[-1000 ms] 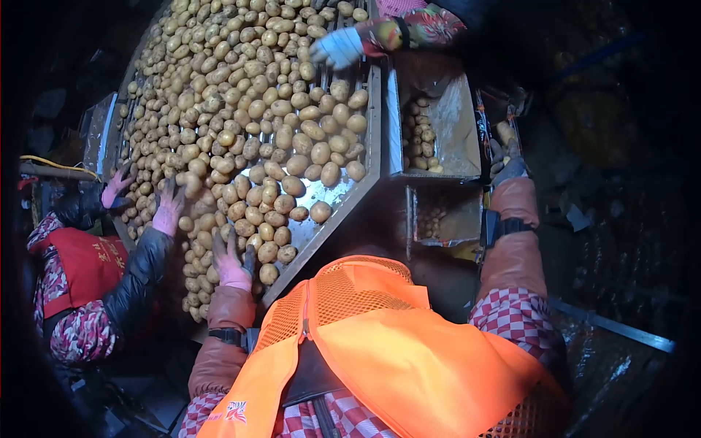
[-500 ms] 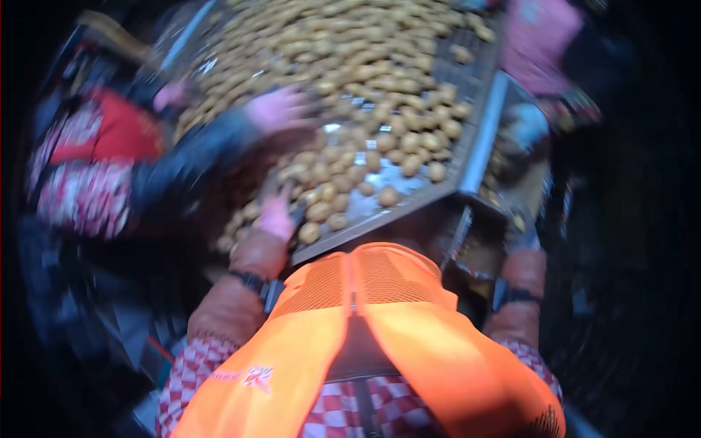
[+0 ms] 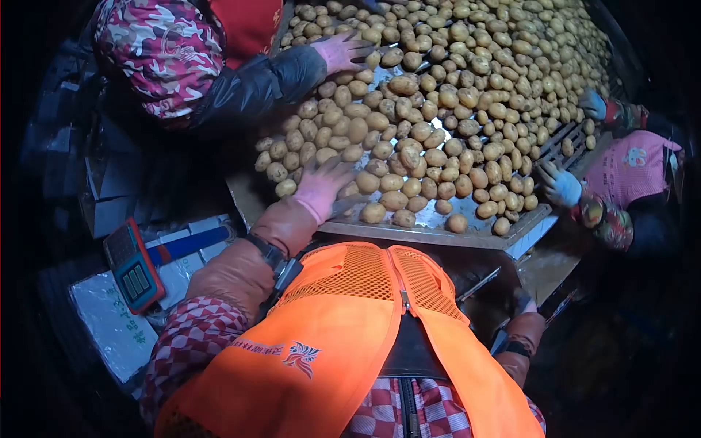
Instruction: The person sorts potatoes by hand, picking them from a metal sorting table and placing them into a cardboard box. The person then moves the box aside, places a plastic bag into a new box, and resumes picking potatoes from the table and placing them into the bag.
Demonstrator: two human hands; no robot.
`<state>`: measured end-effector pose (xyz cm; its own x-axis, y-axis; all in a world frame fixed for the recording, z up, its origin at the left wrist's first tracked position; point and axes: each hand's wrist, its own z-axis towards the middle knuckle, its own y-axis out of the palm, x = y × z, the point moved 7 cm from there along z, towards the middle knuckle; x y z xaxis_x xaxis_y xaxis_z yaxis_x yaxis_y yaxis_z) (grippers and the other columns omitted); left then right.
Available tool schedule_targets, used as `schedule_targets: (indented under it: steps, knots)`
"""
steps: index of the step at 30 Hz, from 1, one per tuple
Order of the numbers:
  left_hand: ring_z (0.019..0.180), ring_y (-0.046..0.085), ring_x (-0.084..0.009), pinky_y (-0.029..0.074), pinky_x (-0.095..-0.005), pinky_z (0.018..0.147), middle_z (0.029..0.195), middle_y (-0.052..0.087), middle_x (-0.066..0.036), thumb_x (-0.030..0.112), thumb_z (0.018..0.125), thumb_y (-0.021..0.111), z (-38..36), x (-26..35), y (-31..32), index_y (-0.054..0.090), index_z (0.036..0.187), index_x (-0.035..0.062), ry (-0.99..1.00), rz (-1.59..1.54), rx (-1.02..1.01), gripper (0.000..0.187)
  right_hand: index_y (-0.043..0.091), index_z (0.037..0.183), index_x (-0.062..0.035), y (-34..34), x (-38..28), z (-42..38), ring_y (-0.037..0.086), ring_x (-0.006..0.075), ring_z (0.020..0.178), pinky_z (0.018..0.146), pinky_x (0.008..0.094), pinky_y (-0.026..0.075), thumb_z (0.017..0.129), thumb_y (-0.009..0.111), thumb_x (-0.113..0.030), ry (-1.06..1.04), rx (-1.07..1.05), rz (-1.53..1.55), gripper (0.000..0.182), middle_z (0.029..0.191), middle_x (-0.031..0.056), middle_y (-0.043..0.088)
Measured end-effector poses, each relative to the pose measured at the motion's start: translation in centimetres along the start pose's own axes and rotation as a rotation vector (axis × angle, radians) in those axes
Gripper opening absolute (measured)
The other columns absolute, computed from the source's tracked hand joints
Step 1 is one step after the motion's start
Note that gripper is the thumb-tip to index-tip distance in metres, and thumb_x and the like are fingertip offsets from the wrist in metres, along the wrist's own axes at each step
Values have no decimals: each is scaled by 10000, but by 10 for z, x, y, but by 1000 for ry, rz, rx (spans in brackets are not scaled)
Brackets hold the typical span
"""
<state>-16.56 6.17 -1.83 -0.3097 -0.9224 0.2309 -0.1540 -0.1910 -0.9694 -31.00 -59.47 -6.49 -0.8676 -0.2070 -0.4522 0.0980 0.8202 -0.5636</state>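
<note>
Potatoes cover a sloping metal sorting table in front of me. My left hand, in a pink glove with dark fingers, lies open with fingers spread on the potatoes at the near left edge. Low on the right, my right hand is by the near edge of a cardboard box below the table's corner. Its fingers are small and dim here, and I cannot tell whether they grip the box.
A co-worker's pink-gloved hand reaches over the potatoes from the left. Another person's pale-blue-gloved hand is at the right edge. A digital scale stands lower left beside white printed boxes.
The view has swung and sharpened. My left hand still lies at the potatoes' near edge. My right hand appears lower beside the cardboard box. The left co-worker's hand is farther up the table.
</note>
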Motion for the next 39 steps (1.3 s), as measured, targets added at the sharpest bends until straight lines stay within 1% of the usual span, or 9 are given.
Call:
schedule_targets:
  steps: [2,11,18,22,27,31,32,37,39]
  knots:
    - [1330,455,-273,310,-547,1097,1377,550,-30,497,790,716,-18,-16,-3,618,1266,217,-72,-38,64,561,641,1248,-50,-24,49,56,640,187,944,840,331,526,932,662,-173,-180,9,-490,339,1098,93,693]
    - [1089,605,-325,476,-484,916,1181,648,-109,401,831,707,-5,-57,-32,654,1234,210,-673,42,-94,449,658,1184,18,149,-187,-60,643,172,1011,925,293,508,937,675,-59,-714,-125,170,260,1124,94,687]
    - [1200,550,-359,426,-475,1046,1335,562,-157,403,789,746,3,-54,-29,639,1295,261,-186,58,264,536,663,1220,-49,282,-302,-130,668,264,1058,923,333,524,905,666,-75,-1127,-405,-186,316,1138,142,691]
    - [1230,519,-296,384,-494,1058,1263,585,-66,277,789,711,-48,-75,-19,676,1204,234,-632,17,296,418,581,1340,-106,325,-350,-173,594,355,1176,988,416,490,874,682,-191,-1259,-288,-554,485,1293,192,595]
    - [1267,514,-319,393,-463,1092,1325,570,-107,67,844,527,-9,-9,11,668,1219,190,-209,34,211,419,578,1314,-110,388,-351,-177,608,373,1105,962,426,498,881,645,-173,-1328,-221,-911,442,1267,157,604]
    - [1307,491,-388,387,-463,1123,1348,576,-164,19,824,547,-24,-66,64,647,1243,137,-319,-30,22,446,527,1389,-74,360,-293,-119,636,206,963,861,300,517,912,577,-132,-265,-1099,485,483,1151,128,659]
    - [1272,518,-396,397,-478,1105,1307,599,-183,142,832,636,-27,-69,54,649,1230,109,-399,-108,38,399,519,1408,-104,343,-285,-107,638,206,986,832,310,536,906,595,-116,-359,-1132,666,508,1192,128,648]
    - [1309,462,-355,363,-486,1093,1371,534,-129,291,759,778,13,-5,-23,650,1200,114,-114,83,390,492,525,1375,-99,181,-229,-80,617,174,904,705,265,537,965,596,-194,-804,-397,685,427,1118,82,640]
    - [1307,464,-373,375,-504,1078,1373,532,-155,302,775,763,41,-3,-18,630,1248,103,-14,36,351,530,528,1361,-98,132,-196,-83,621,180,860,659,254,526,972,595,-199,-241,-449,1338,407,1132,92,639]
